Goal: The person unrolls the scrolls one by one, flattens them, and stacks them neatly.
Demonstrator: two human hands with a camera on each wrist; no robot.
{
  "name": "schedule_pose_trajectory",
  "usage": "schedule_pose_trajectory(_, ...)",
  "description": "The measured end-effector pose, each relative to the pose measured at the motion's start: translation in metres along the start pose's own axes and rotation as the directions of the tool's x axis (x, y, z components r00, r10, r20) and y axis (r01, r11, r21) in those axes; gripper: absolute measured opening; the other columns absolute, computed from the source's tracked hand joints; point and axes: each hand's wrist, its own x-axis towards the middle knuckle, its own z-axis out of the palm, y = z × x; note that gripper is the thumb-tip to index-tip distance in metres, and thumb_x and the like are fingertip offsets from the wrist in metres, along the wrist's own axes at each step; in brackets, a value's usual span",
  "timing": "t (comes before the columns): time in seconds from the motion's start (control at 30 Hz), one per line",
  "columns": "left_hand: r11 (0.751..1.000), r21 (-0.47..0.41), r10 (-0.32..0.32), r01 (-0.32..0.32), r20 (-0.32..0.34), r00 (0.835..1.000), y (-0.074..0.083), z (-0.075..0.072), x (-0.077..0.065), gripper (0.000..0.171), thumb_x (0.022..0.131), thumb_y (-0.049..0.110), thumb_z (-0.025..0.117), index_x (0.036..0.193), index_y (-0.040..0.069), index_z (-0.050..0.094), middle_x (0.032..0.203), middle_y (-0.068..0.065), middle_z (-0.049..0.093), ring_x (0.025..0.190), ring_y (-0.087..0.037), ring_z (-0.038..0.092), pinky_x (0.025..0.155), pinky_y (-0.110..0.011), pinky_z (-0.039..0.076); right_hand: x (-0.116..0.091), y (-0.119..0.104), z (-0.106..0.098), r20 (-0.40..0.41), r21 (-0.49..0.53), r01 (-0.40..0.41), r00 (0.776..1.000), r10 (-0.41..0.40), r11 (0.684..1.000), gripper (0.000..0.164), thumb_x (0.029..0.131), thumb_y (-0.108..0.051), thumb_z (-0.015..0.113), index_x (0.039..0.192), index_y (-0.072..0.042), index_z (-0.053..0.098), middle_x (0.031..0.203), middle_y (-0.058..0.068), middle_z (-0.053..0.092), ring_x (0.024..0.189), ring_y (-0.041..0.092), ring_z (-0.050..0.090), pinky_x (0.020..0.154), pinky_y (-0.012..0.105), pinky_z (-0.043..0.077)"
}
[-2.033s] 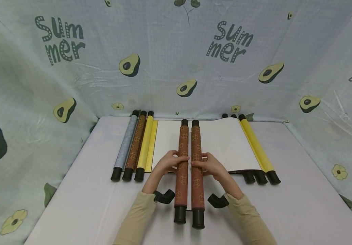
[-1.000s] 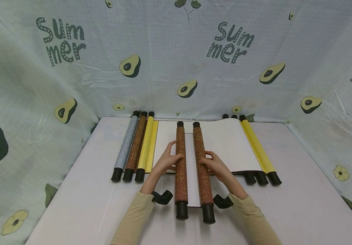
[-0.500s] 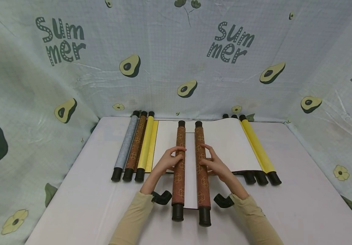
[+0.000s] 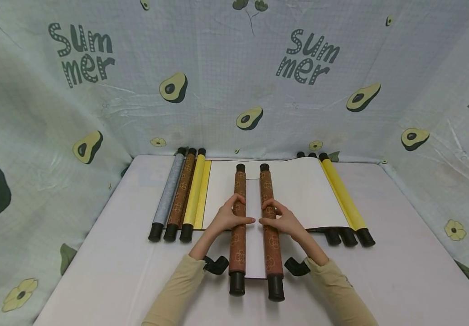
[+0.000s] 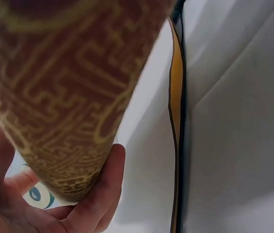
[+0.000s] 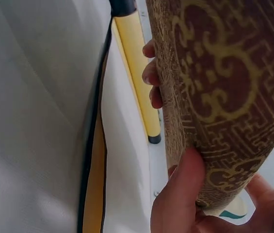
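Observation:
In the head view, a scroll with brown, gold-patterned rolled ends and black knobs is held up over the table's middle. A strip of white paper (image 4: 255,253) shows between its two rolls. My left hand (image 4: 227,218) grips the left roll (image 4: 238,244) around its middle, thumb across the front. My right hand (image 4: 285,220) grips the right roll (image 4: 272,246) in the same way. Both wrist views show the patterned surface close up, the left roll (image 5: 73,97) and the right roll (image 6: 224,97), with fingers curled around each.
Behind lies an opened scroll of white paper (image 4: 299,194) with yellow borders. At its left end are grey (image 4: 168,194), brown (image 4: 182,194) and yellow (image 4: 193,194) rolls. A yellow roll (image 4: 342,199) and black knobs (image 4: 340,236) lie at its right. Printed cloth walls (image 4: 218,59) surround the table.
The two brown rolls have moved farther apart than two seconds ago, widening the white strip between them. Both hands have shifted their fingers, and the thumbs now lie across the rolls.

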Motion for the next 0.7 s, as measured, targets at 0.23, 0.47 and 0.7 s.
schedule_pose_trajectory(0.23, 0.999, 0.013, -0.033, 0.034, -0.011, 0.999, 0.000, -0.002, -0.001, 0.050, 0.066, 0.011, 0.076, 0.103, 0.011, 0.044, 0.115, -0.016, 0.048, 0.094, -0.028, 0.049, 0.072, -0.035, 0.041, 0.001, 0.004, 0.001, -0.016, -0.102, 0.044, 0.999, -0.046, 0.994, 0.040, 0.071, -0.020, 0.073, 0.101, -0.019, 0.046, 0.109, 0.008, 0.051, 0.085, 0.024, 0.048, 0.066, 0.030, 0.037)
schedule_pose_trajectory(0.47, 0.996, -0.011, -0.087, 0.087, -0.025, 0.996, 0.001, -0.008, -0.004, 0.045, 0.066, 0.005, 0.071, 0.104, 0.010, 0.048, 0.112, -0.016, 0.050, 0.077, -0.022, 0.049, 0.058, -0.027, 0.040, -0.003, 0.004, -0.006, -0.024, -0.059, 0.022, 0.999, -0.024, 0.998, 0.032, 0.074, -0.012, 0.064, 0.103, -0.016, 0.049, 0.115, 0.011, 0.048, 0.083, 0.025, 0.046, 0.060, 0.029, 0.038)
schedule_pose_trajectory(0.7, 0.997, -0.005, -0.079, 0.079, -0.014, 0.997, -0.001, -0.010, -0.006, 0.039, 0.068, 0.005, 0.066, 0.105, 0.007, 0.055, 0.117, -0.017, 0.051, 0.090, -0.025, 0.051, 0.062, -0.030, 0.044, -0.003, 0.009, -0.008, -0.006, -0.049, 0.070, 0.998, -0.070, 0.996, 0.028, 0.078, -0.011, 0.057, 0.106, -0.010, 0.054, 0.117, 0.012, 0.051, 0.097, 0.025, 0.045, 0.072, 0.031, 0.036)
